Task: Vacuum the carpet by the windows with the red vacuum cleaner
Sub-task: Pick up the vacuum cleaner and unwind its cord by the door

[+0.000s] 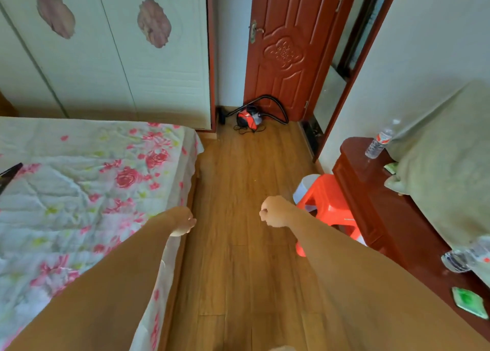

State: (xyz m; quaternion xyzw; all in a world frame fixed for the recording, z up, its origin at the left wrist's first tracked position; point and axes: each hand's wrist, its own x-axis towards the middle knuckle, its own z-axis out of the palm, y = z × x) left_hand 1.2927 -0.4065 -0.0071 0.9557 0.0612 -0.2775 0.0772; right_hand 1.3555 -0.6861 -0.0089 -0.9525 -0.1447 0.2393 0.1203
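Observation:
The red vacuum cleaner (249, 118) sits on the wooden floor at the far end of the room, in the corner between the wardrobe and the red door, with its black hose (278, 106) looping over it and a black cord in front. Both my arms reach forward over the floor, far short of the vacuum cleaner. My left hand (183, 222) hangs with loosely curled fingers beside the bed edge and holds nothing. My right hand (274, 211) is curled into a fist and is empty. No carpet or window shows.
A bed with a floral sheet (79, 191) fills the left. A red plastic stool (327, 207) and a dark red cabinet (371, 204) with a water bottle (377, 142) stand on the right. A strip of wooden floor (246, 170) runs between them to the door (286, 45).

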